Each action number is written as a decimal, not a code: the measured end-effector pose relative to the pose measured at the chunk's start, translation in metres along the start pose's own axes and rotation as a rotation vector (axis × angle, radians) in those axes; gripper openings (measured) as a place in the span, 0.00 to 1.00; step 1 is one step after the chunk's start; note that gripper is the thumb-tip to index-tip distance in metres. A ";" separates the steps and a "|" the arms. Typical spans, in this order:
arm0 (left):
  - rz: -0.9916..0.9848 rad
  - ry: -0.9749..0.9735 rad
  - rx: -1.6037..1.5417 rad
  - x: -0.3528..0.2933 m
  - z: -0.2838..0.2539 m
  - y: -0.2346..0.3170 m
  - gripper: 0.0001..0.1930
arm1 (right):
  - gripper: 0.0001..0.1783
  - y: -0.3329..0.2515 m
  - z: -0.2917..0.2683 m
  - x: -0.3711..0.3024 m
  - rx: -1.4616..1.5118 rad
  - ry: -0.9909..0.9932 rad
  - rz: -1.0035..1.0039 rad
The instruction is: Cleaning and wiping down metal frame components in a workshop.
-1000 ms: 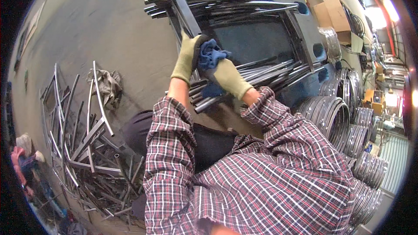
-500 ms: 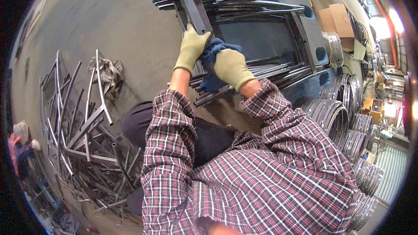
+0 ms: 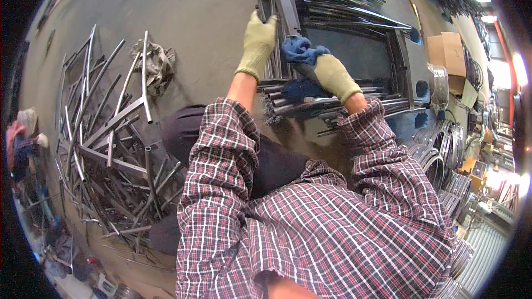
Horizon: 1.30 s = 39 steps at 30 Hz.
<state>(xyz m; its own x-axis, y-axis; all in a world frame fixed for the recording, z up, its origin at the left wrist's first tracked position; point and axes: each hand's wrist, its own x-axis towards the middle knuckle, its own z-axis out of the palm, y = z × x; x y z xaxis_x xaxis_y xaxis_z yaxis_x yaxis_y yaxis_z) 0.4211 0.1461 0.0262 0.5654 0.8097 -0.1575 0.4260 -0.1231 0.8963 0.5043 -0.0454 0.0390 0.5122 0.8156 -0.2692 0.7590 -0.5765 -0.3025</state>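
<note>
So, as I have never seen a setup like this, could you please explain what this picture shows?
There is no robot here: a person in a checked shirt works by hand. The view comes from the left of two fisheye cameras worn on the head, looking down, so straight edges bend near the rim.

The gloved right hand holds a crumpled blue cloth. The gloved left hand is at the side of a dark metal frame; whether it grips anything is unclear. Long metal tubes lie in bundles across the frame.

To the left, a tangled pile of metal tubes and bars and a greyish rag lie on the floor.
</note>
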 end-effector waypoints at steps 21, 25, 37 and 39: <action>-0.153 -0.164 -0.400 -0.038 -0.085 -0.043 0.13 | 0.14 0.062 0.007 0.037 0.533 -0.247 -0.155; 0.383 -0.384 0.211 -0.070 -0.042 -0.017 0.30 | 0.18 0.094 0.013 0.045 0.033 -0.035 -0.647; 0.563 -0.415 0.839 -0.097 -0.017 -0.017 0.18 | 0.42 0.057 0.055 0.083 0.467 0.038 0.143; 0.473 -0.401 0.810 -0.095 -0.042 -0.015 0.21 | 0.43 0.012 0.044 0.075 0.592 0.096 0.295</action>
<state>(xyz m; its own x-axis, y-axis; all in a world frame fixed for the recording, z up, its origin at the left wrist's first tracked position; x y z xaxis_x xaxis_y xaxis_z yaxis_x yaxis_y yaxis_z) 0.3314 0.0948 0.0452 0.9313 0.3436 -0.1211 0.3634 -0.8524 0.3760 0.5342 0.0072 -0.0252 0.7190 0.6042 -0.3435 0.2465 -0.6838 -0.6868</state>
